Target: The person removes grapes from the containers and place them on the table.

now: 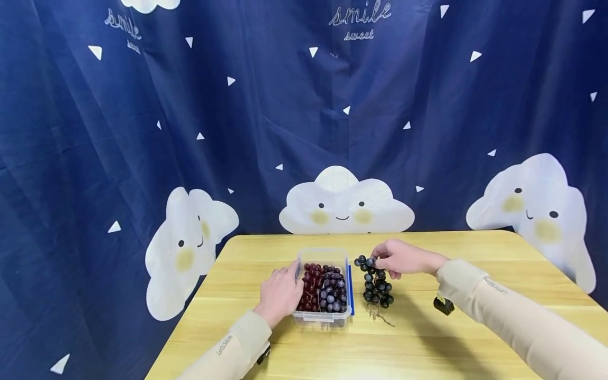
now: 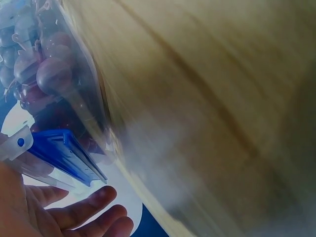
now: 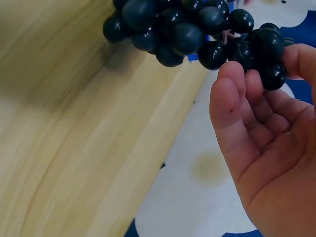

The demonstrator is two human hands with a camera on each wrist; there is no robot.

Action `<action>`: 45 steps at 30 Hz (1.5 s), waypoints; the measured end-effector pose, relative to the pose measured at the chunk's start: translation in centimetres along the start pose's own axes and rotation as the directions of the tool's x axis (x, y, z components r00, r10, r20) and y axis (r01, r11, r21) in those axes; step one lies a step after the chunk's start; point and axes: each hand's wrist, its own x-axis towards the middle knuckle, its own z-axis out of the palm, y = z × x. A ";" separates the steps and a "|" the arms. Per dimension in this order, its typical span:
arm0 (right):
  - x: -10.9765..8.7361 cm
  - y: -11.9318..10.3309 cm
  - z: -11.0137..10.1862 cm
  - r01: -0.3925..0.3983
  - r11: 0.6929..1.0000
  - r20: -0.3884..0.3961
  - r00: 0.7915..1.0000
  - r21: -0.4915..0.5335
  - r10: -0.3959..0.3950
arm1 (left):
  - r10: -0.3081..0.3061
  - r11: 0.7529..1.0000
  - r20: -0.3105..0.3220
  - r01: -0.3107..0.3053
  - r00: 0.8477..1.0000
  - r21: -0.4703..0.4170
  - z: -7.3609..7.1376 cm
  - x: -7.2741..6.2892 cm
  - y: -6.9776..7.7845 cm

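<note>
Right hand (image 1: 399, 257): thumb and fingers pinching black grapes (image 1: 377, 287). Left hand (image 1: 280, 291): fingers slightly apart, apparently touching box (image 1: 319, 316).

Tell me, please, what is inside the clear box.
Red grapes lie on the left side and dark purple grapes on the right; whatever is beneath them is covered.

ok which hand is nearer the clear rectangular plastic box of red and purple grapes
Left. The left hand is at the left side of the box; the right hand is apart, to its right, holding a bunch of round black grapes.
</note>
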 end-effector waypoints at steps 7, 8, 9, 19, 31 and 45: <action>0.3 1.5 -0.3 -0.026 1.000 -0.016 1.000 0.005 0.026 | -0.005 1.000 0.016 0.005 1.000 -0.001 -0.1 0.4 0.7; 0.3 1.7 -0.3 -0.029 1.000 -0.022 0.999 0.006 0.029 | -0.004 1.000 0.016 0.004 1.000 -0.001 -0.1 0.4 0.8; 0.4 1.8 -0.3 -0.032 0.999 -0.027 0.999 0.009 0.033 | -0.002 1.000 0.015 0.002 1.000 0.001 -0.1 0.4 0.8; 1.5 3.2 0.0 -0.083 0.996 -0.079 0.993 0.016 0.084 | -0.001 1.000 0.005 0.001 1.000 0.005 0.2 0.5 0.6; 2.9 5.1 0.9 -0.141 0.989 -0.103 0.984 0.033 0.144 | -0.001 1.000 0.003 0.001 1.000 0.011 0.1 0.3 0.5; 4.4 6.5 2.5 -0.157 0.986 -0.153 0.977 -0.060 0.147 | -0.006 1.000 0.001 0.006 1.000 0.011 0.2 0.2 0.1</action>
